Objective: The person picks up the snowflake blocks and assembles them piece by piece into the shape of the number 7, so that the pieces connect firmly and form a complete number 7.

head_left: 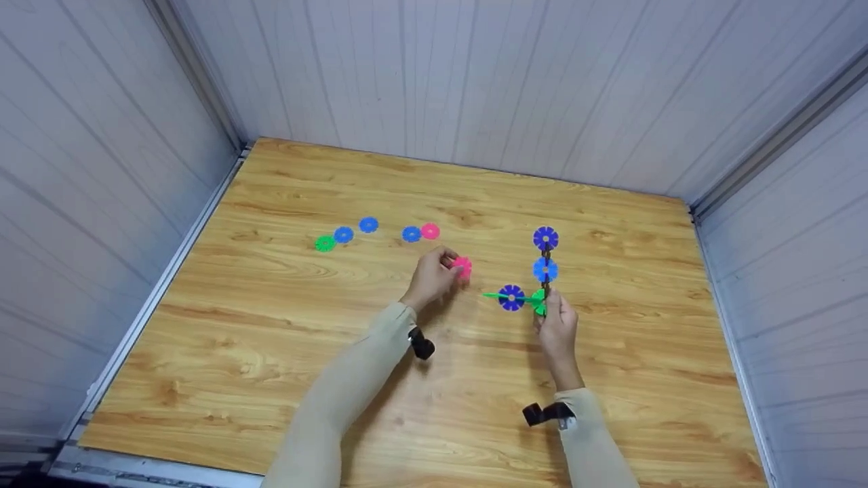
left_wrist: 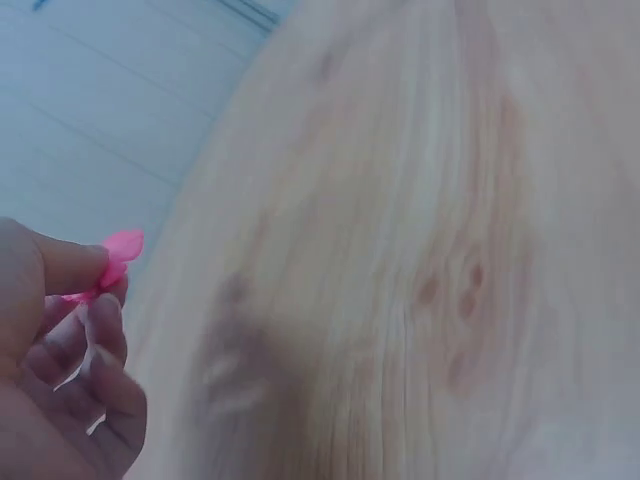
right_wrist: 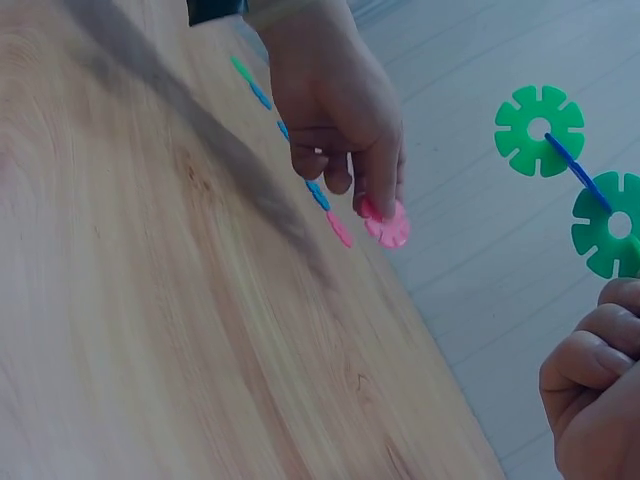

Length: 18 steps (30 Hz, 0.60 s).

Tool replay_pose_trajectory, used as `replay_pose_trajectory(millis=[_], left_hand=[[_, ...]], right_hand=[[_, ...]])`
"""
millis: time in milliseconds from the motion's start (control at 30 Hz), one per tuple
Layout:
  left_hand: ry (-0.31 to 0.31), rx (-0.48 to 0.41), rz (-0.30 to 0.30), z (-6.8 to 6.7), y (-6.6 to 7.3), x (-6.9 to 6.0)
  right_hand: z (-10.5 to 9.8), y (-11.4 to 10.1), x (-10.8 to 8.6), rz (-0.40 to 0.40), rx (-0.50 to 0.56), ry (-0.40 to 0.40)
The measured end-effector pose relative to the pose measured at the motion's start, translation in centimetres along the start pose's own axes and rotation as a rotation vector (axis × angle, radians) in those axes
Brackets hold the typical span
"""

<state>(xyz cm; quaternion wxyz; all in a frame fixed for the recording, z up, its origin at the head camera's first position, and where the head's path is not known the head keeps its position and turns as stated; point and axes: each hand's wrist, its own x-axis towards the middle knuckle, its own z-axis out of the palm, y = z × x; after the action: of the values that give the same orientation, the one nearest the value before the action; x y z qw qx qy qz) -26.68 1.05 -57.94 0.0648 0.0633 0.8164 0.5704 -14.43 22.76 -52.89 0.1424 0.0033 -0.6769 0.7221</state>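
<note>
Pink disc (head_left: 464, 266) pinched in left hand (head_left: 432, 276); I see right hand (head_left: 559, 327) gripping linked discs (head_left: 539, 270) by green one (head_left: 537, 303), loose discs (head_left: 407, 234) far left.

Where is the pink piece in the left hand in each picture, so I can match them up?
Head: the pink piece is near the centre, slightly right.
Left wrist: the pink piece is toward the left, about mid-height.
Right wrist: the pink piece is right of centre, about mid-height.
Shared landmark: the left hand, which pinches it in all three views.
</note>
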Motion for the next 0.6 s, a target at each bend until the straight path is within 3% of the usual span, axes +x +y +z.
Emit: replay_pose_trajectory(millis=[233, 600], left_hand=[[-0.083, -0.272, 0.035, -1.4, 0.8, -2.3], [-0.061, -0.438, 0.091, -1.8, 1.8, -5.3]], right_hand=[[0.5, 0.1, 0.2, 0.018, 0.025, 0.027], [0.8, 0.0, 0.3, 0.045, 0.029, 0.041]])
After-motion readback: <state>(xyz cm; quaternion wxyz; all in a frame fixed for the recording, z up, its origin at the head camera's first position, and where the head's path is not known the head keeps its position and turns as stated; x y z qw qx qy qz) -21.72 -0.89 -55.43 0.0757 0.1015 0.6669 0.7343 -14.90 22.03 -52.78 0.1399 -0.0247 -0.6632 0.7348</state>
